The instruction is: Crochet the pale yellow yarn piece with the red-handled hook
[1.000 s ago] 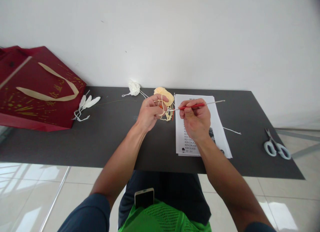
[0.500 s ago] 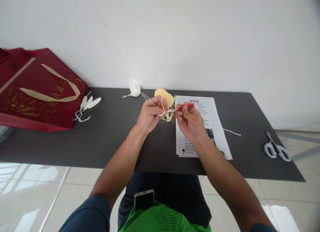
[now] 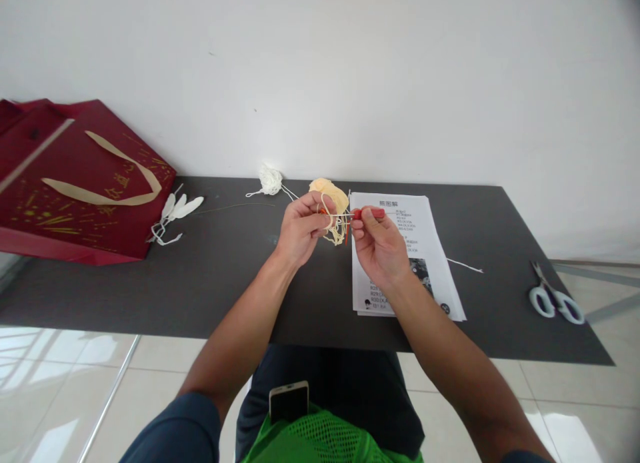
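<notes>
My right hand (image 3: 383,246) grips a crochet hook (image 3: 371,214) by its red handle, and the thin metal shaft points left. Pinched in my left hand (image 3: 303,230) is a loop of pale yellow yarn (image 3: 325,202), which stands up around the fingertips. The hook's shaft reaches to the loop; whether its tip has caught the yarn is too small to tell. Just behind my hands lies a yellow yarn ball (image 3: 330,192), with loose strands hanging below it. A bit of orange shows by my left fingertips.
Printed sheets (image 3: 435,276) lie under my right hand. Scissors (image 3: 555,296) rest at the right end of the dark table (image 3: 225,276). A white yarn ball (image 3: 271,179) is near the wall. A red bag (image 3: 95,216) and white leaf-shaped pieces (image 3: 175,208) are at left. A phone (image 3: 289,402) sits at my lap.
The hook has shifted slightly left and levelled out, its shaft now reaching the yarn loop at my left fingers. My left hand has barely moved.
</notes>
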Tool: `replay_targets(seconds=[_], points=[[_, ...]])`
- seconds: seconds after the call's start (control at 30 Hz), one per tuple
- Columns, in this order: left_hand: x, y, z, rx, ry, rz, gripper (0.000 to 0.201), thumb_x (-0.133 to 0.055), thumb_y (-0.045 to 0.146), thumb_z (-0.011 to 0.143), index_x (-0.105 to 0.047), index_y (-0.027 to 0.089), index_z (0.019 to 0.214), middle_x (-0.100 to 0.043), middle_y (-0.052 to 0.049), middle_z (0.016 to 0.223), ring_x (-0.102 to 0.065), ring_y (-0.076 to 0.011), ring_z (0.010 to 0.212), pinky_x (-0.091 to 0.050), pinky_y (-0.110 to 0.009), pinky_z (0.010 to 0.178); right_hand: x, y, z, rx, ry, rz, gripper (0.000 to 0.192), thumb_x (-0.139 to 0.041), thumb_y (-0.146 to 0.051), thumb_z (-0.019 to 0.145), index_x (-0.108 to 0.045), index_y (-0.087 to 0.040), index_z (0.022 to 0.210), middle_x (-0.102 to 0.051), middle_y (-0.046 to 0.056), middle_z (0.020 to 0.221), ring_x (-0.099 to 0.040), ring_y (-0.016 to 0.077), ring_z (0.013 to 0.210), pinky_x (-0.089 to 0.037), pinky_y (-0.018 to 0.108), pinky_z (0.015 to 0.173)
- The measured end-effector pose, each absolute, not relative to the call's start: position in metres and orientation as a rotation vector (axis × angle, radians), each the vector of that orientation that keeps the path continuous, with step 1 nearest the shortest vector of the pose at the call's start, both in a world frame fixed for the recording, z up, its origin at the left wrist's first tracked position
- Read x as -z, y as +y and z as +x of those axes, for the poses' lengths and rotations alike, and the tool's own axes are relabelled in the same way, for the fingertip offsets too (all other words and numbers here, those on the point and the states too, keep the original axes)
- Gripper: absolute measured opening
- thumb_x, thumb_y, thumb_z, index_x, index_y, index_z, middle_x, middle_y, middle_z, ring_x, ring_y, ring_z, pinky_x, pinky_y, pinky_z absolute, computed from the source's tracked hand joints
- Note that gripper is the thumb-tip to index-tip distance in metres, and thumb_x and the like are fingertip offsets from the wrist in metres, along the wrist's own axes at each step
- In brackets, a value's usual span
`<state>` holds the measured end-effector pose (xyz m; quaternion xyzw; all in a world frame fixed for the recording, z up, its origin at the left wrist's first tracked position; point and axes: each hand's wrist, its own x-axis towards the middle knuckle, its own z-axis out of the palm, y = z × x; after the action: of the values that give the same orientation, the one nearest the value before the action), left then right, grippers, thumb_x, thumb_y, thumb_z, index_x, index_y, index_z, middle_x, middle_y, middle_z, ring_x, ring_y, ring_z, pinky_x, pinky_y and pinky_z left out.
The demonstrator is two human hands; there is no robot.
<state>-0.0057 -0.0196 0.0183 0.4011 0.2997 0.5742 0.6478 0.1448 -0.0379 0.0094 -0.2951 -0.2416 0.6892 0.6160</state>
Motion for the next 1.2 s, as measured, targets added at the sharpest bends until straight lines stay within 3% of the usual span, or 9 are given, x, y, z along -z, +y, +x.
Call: replay_targets(seconds=[0.17,0.33,0.47,0.57,0.9,1.2], points=[[-0.012,-0.021,-0.001,-1.414,0.878,1.154,0.011,-0.077,0.019,0.071,-0.069,0.017,0.08,-0.062,0.003,0.069,-0.049,-0.0079,0.058,-0.037,-0.022,0.057,-0.012,-0.039,0.142,-1.594,-0.48,-0.696,0.021,-0.088,-0.027,0.076,-0.069,-0.02,0.079,-0.076,-0.004,0.081,-0.065,0.0022,0.063,-0.057,0.009,0.058],[-0.009,-0.022,0.002,-1.443,0.963,1.3,0.011,-0.074,0.019,0.077,-0.075,0.018,0.088,-0.07,-0.001,0.08,-0.061,-0.0124,0.072,-0.047,-0.025,0.07,-0.013,-0.039,0.141,-1.571,-0.479,-0.68,0.024,-0.09,-0.03,0.074,-0.069,-0.02,0.08,-0.076,-0.005,0.081,-0.066,0.0013,0.063,-0.057,0.007,0.059],[-0.009,-0.025,0.007,-1.433,0.957,1.265,0.046,-0.073,0.018,0.078,-0.069,0.021,0.125,-0.068,0.0,0.086,-0.061,-0.0115,0.073,-0.047,-0.024,0.07,-0.012,-0.04,0.138,-1.539,-0.518,-0.678,0.026,-0.088,-0.031,0.076,-0.065,-0.021,0.078,-0.075,-0.006,0.081,-0.066,0.0023,0.066,-0.06,0.008,0.063],[-0.009,-0.027,0.011,-1.453,1.001,1.278,0.061,-0.072,0.016,0.078,-0.061,0.024,0.138,-0.066,0.001,0.088,-0.058,-0.01,0.07,-0.047,-0.023,0.068,-0.011,-0.041,0.136,-1.552,-0.503,-0.673,0.026,-0.088,-0.03,0.076,-0.064,-0.021,0.078,-0.073,-0.006,0.08,-0.067,0.0027,0.067,-0.06,0.009,0.065],[-0.01,-0.03,0.012,-1.455,1.178,1.376,0.071,-0.068,0.011,0.073,-0.056,0.024,0.142,-0.064,0.003,0.081,-0.056,-0.0101,0.065,-0.047,-0.023,0.064,-0.008,-0.043,0.132,-1.499,-0.557,-0.743,0.023,-0.085,-0.035,0.079,-0.068,-0.021,0.086,-0.073,-0.003,0.085,-0.065,0.006,0.069,-0.059,0.016,0.063],[-0.012,-0.034,0.014,-1.457,1.115,1.432,0.065,-0.066,0.011,0.077,-0.058,0.023,0.14,-0.061,0.003,0.082,-0.056,-0.0095,0.068,-0.047,-0.023,0.067,-0.004,-0.043,0.133,-1.459,-0.622,-0.736,0.024,-0.084,-0.037,0.081,-0.065,-0.024,0.089,-0.073,-0.005,0.085,-0.062,0.0056,0.069,-0.055,0.018,0.064]])
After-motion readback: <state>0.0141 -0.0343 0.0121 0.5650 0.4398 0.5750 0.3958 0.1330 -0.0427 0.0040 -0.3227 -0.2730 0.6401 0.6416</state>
